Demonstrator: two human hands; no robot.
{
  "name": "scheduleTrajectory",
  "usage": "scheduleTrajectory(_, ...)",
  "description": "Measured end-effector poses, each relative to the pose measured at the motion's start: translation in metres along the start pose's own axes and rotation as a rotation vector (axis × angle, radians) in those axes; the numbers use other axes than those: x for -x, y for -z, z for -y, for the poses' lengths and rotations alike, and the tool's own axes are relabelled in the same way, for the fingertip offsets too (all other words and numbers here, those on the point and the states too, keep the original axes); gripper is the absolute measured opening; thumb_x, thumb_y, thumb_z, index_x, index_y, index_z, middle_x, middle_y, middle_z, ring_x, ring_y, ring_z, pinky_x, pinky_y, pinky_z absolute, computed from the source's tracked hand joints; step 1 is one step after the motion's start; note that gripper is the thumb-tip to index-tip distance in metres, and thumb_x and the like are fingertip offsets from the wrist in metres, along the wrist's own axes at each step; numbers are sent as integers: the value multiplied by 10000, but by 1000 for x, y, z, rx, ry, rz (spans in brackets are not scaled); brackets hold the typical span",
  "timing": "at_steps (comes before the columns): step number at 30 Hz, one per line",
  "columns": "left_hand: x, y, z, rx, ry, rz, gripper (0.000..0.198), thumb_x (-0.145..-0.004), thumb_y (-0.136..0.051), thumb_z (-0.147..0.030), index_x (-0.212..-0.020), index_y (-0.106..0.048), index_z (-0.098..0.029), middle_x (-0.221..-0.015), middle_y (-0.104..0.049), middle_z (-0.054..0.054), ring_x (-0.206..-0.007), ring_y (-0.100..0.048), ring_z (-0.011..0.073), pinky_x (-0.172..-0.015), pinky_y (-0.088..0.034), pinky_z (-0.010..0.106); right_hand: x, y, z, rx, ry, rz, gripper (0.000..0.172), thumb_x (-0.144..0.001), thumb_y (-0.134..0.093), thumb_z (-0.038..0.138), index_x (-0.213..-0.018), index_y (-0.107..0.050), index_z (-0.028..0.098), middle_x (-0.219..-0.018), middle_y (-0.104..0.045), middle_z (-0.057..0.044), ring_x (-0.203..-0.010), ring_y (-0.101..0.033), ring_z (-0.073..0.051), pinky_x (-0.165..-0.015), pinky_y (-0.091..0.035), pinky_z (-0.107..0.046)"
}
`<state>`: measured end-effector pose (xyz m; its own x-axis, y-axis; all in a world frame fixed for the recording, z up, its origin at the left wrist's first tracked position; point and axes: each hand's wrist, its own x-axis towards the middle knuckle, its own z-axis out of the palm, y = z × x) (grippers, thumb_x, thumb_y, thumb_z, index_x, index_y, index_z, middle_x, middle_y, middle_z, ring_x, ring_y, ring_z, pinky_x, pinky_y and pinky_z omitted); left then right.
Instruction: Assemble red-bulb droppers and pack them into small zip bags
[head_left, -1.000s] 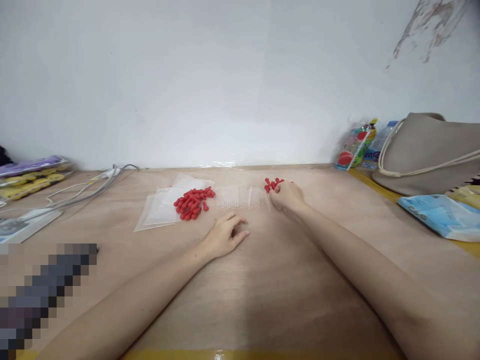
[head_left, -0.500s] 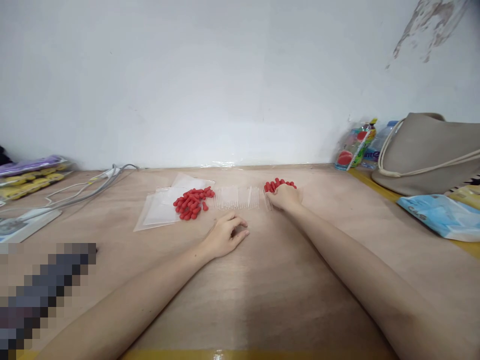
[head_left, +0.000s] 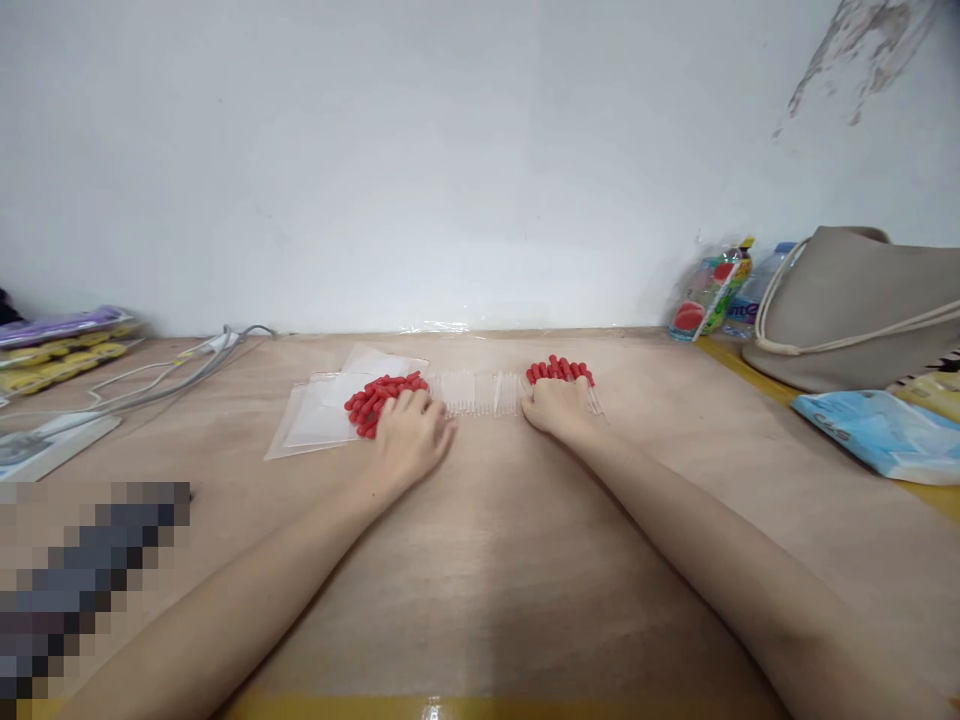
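The left hand (head_left: 409,440) is palm down at the near right edge of a heap of red rubber bulbs (head_left: 365,408), its fingers bent over them; whether it pinches one I cannot tell. The right hand (head_left: 559,405), also palm down with the fingers bent, lies over the near part of a group of red-topped tubes (head_left: 559,370); its fingertips are hidden, so its grip cannot be told either. Between the two hands, slightly beyond them, lies a row of clear tubes (head_left: 472,395), thin and side by side, pointing away from the person. The loose bulbs are matte red and small, piled in no order, while the red tops on the right sit close together, with clear stems showing beside the right hand. Clear plastic sheets (head_left: 315,420) lie partly under the heap. All this rests on a brown wooden worktop (head_left: 450,580). Farther out, grey cables (head_left: 180,383) lie to the left; to the right are a blue packet (head_left: 877,430), a beige bag (head_left: 847,310) and drink bottles (head_left: 701,300) near the pale wall (head_left: 450,160).
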<state>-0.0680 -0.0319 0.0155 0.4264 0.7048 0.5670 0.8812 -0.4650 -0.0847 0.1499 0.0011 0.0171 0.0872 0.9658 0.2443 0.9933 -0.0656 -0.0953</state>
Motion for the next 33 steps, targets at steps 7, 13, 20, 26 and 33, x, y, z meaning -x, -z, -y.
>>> scheduleTrajectory(7, -6, -3, 37, -339, 88, 4, 327, -783, -460, -384, -805, -627, -104, -878, -549, 174, -884, -443, 315, -722, -299, 416, 12, -6, 4, 21, 19, -128, 216, -799, -389, 202, -749, -578, 108, -794, -622, -144, -746, -534, -243, -759, -231, -412)
scheduleTrajectory(13, -7, 0, 33, -357, 52, 10, 289, -804, -419, -283, -736, -626, -93, -843, -549, 180, -853, -456, 314, -685, -302, 416, 37, -17, -6, -115, 154, -386, 245, -860, -342, 269, -813, -536, 126, -773, -630, -95, -664, -538, -200, -769, -253, -401)
scheduleTrajectory(20, 5, 14, -13, 73, -78, 10, 172, -794, -450, -255, -766, -570, -134, -820, -535, 107, -811, -488, 238, -700, -379, 364, 69, -15, -30, -443, 420, -372, 181, -860, -392, 235, -943, -533, 157, -793, -633, -64, -746, -561, -189, -743, -364, -343)
scheduleTrajectory(26, 14, 0, -24, 498, 26, 194, 139, -738, -499, -155, -854, -576, -155, -809, -574, 41, -720, -537, 157, -639, -433, 275, 83, -7, -45, -500, 578, -319, 198, -860, -375, 192, -949, -551, 172, -848, -594, -79, -792, -538, -180, -693, -406, -296)
scheduleTrajectory(33, 9, -2, -29, 635, 55, 200, 179, -822, -485, -255, -837, -647, -180, -826, -614, 41, -768, -568, 167, -698, -447, 292, 83, -5, -30, -519, 563, -253, 100, -828, -434, 206, -831, -531, 182, -718, -574, -21, -654, -522, -137, -682, -360, -297)
